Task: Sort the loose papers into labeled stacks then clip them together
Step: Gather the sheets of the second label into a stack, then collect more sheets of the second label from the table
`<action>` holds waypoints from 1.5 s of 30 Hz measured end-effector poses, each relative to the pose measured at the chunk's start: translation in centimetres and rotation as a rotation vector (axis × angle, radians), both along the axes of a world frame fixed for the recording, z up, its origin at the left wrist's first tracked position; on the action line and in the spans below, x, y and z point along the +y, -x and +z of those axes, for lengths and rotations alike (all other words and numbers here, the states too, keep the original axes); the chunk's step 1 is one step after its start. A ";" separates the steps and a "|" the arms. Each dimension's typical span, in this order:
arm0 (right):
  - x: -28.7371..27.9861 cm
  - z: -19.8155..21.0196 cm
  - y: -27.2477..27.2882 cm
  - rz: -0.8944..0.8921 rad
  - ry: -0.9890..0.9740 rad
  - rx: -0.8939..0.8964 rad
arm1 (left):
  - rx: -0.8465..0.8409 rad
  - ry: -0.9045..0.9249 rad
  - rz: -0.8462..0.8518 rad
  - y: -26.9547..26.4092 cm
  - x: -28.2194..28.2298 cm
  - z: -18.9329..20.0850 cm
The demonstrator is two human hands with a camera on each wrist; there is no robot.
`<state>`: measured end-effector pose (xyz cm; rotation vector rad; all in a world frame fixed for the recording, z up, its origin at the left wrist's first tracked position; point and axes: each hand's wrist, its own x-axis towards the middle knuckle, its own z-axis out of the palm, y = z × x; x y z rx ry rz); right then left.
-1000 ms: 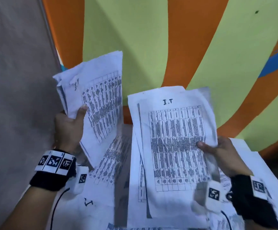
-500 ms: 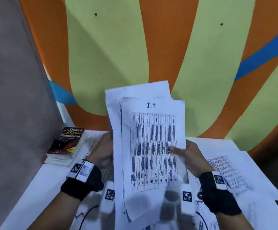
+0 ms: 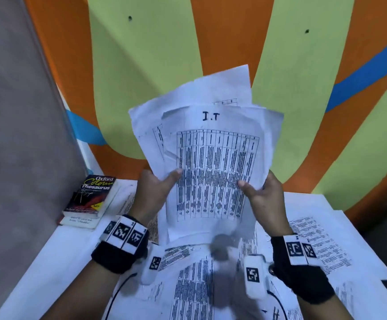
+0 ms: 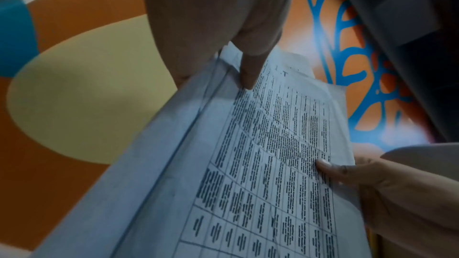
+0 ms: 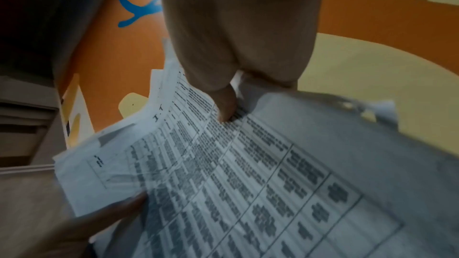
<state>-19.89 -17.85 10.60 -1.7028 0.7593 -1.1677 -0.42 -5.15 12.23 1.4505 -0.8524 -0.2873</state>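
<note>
**Squaring up the "I.T" sheaf before it can be clipped**

The sheaf of papers (image 3: 211, 162) stands nearly upright in the air above the table (image 3: 56, 257), between the two hands and in front of the striped wall (image 3: 146, 77). Its front sheet carries a printed grid and a handwritten "I.T" at the top. The sheets behind it are fanned out of line: corners jut past the front sheet at the top and at both sides, so the stack is gathered but not yet even.

The left hand (image 3: 152, 192) grips the left edge, thumb pressed on the front sheet and fingers behind. The right hand (image 3: 263, 195) pinches the right edge the same way; both wrist views show a thumb lying on the grid.

This looks like the gathering step for one label, with the clipping not yet done. The next move probably calls for loosening both grips a little and tapping the lower edge on the table so the sheets drop level, then keeping one hand clamped while the other fetches a clip. No clip is clearly visible; a blurred dark shape sits below the sheaf and cannot be identified.

More loose printed sheets (image 3: 315, 239) cover the table beneath, apparently still to sort. A thesaurus (image 3: 91, 196) lies on another book at the table's far left corner.
</note>
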 end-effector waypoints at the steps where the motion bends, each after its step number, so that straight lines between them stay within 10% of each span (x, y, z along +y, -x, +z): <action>1: -0.1 0.1 0.1 0.042 -0.005 0.002 | -0.013 -0.003 0.002 0.0 -0.1 -0.2; 10: -0.1 -3.2 0.7 -0.062 0.000 0.169 | 0.007 0.012 0.074 0.8 -1.0 -2.4; 15: 0.0 0.9 0.8 -0.057 0.160 -0.041 | -0.055 0.107 0.016 1.3 -1.3 0.0; 21: -1.1 2.7 0.3 -0.077 0.528 0.201 | 0.053 0.066 -0.042 0.8 -1.5 -1.8; 27: -1.3 -0.9 0.1 -0.036 0.015 -0.028 | 0.105 -0.060 -0.036 0.0 -1.6 -3.4; 36: 1.4 5.4 -1.6 -0.108 0.192 -0.216 | -0.153 0.122 0.049 0.8 -1.4 2.4; 45: -0.2 -5.7 -2.6 -0.196 -0.145 0.227 | 0.109 -0.189 0.087 -0.4 -1.2 -4.8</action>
